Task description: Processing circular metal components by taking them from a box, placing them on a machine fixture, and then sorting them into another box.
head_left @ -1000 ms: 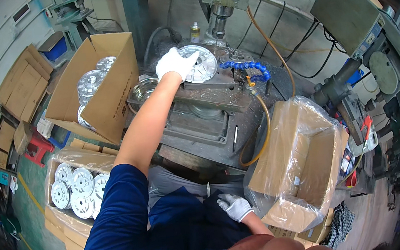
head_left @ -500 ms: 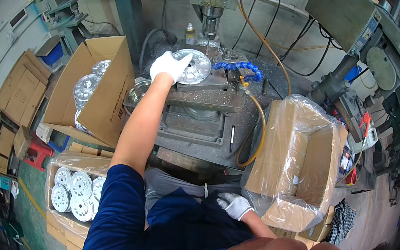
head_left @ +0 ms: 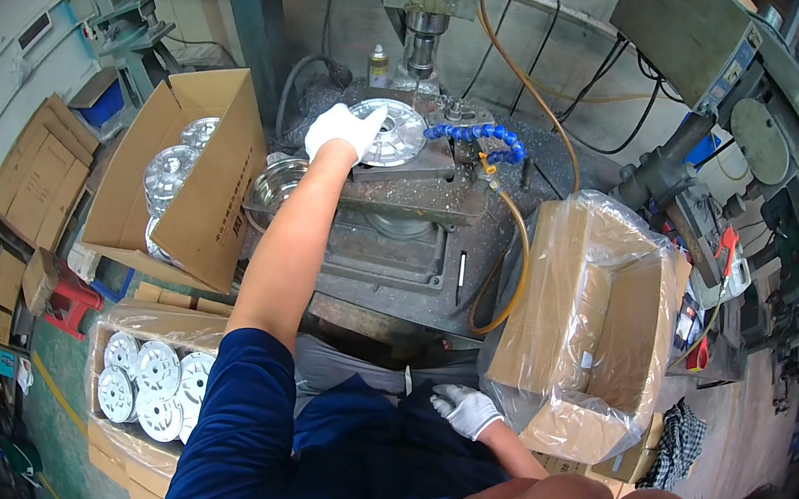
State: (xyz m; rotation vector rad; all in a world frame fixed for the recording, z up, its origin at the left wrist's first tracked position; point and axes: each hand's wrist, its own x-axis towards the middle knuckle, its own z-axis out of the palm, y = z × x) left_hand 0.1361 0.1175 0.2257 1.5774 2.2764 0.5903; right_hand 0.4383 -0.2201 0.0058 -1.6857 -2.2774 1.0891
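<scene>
My left hand point(head_left: 342, 134), in a white glove, reaches forward and grips the left rim of a round silvery metal wheel disc point(head_left: 397, 135). The disc lies flat on the raised metal fixture point(head_left: 419, 167) of a machine table. Part of its left edge is hidden under my glove. My right hand point(head_left: 467, 410), also gloved in white, rests against my dark blue shirt near my lap. Its fingers are loosely bent and apart, with nothing visible in them. A blue segmented hose point(head_left: 475, 130) ends beside the right edge of the disc.
Similar discs fill a tall carton point(head_left: 221, 197) at the left and a lower plastic-lined box point(head_left: 213, 327). Another lined carton point(head_left: 622, 331) stands at my right. Above the disc hangs the machine's spindle point(head_left: 422, 39). A yellow hose point(head_left: 522, 233) and a pen point(head_left: 461, 272) lie nearer.
My left hand still holds the disc's rim, and the disc stays on the fixture. My right hand stays at my lap. The whole view has shifted slightly.
</scene>
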